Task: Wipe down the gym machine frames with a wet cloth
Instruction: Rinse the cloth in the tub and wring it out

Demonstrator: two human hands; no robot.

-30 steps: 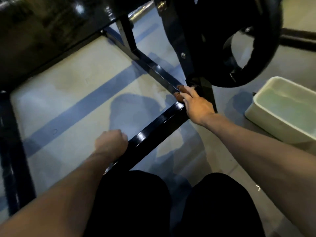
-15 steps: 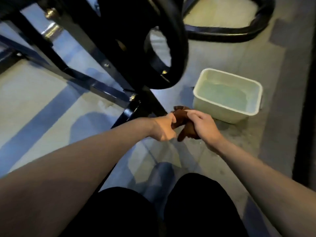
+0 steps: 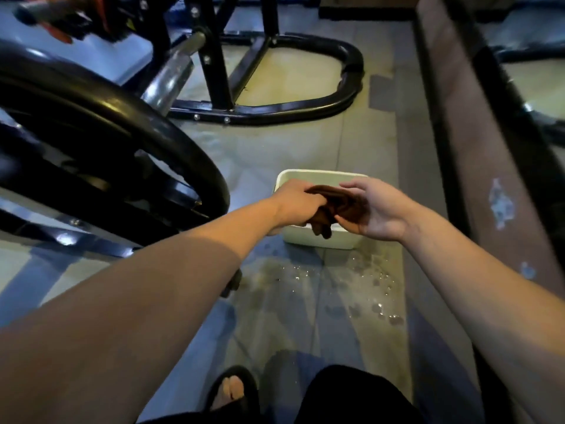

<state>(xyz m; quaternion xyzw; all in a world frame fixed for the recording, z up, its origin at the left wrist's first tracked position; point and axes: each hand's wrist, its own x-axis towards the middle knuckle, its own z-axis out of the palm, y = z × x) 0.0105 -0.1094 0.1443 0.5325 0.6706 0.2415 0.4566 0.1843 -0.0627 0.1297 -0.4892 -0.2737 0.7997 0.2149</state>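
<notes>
Cloth (image 3: 342, 203) above basin (image 3: 318, 240) rim

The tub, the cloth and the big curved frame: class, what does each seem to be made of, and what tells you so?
Tub: probably plastic, pale, smooth, with rounded moulded corners.
Cloth: soft woven fabric, brown, folding and drooping between the left hand and right hand.
Curved frame: likely painted metal, glossy black, with sharp highlights.
</notes>
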